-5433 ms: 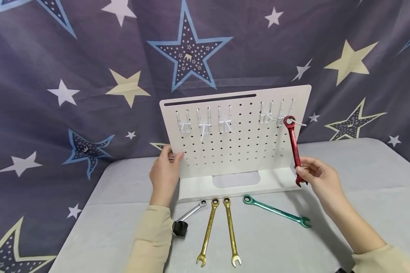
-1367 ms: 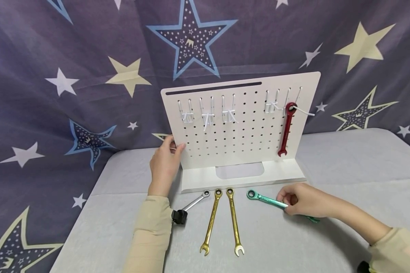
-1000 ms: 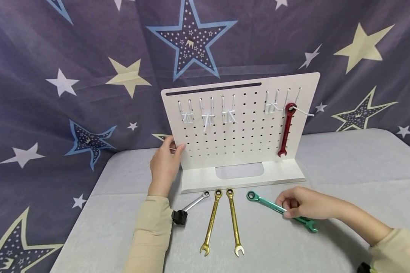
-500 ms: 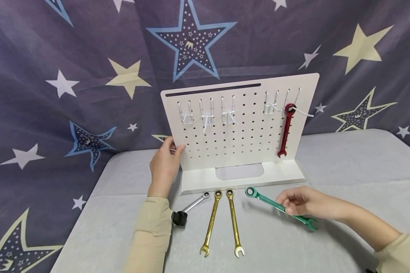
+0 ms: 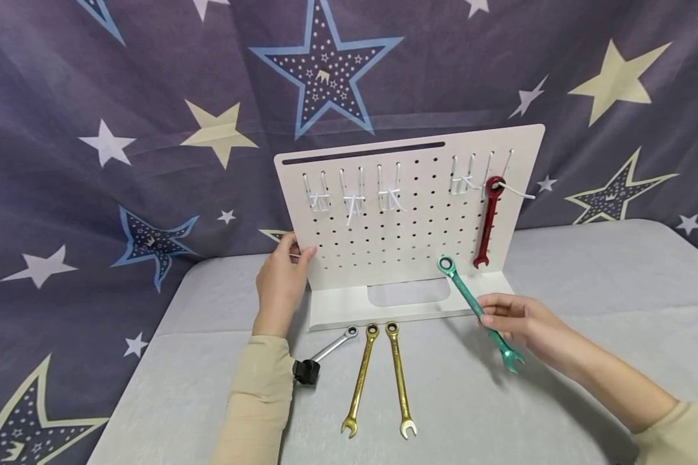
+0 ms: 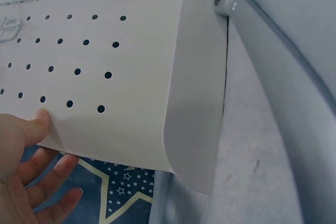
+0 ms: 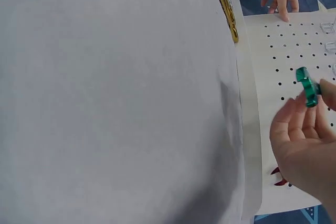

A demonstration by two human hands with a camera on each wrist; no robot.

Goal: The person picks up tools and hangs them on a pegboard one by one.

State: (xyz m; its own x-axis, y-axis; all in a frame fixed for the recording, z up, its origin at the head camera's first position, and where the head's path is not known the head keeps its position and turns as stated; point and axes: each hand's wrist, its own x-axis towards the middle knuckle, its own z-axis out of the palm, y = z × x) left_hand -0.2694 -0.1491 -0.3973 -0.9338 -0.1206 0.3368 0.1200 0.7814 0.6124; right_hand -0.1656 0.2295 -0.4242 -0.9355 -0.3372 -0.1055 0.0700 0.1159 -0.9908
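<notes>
Two things are held: the left hand [image 5: 281, 281], loosely bent, pinches the edge of the white pegboard [image 5: 407, 270], and the right hand [image 5: 523, 324], fingers half curled, grips the green wrench [image 5: 468, 299], tilted above the desk [image 5: 454, 413].

Soft, even light across the head view here, a faint shadow [image 5: 570, 403] pooling below the right hand's [image 5: 532, 326] fingers, glints on the gold wrench [image 5: 399, 378] to their left! Left wrist view: dimmer, bluish, the silver wrench [image 6: 289, 93] right of the fingers looking soft. Right wrist view: a broad blurry-edged shadow left of the fingers.
</notes>
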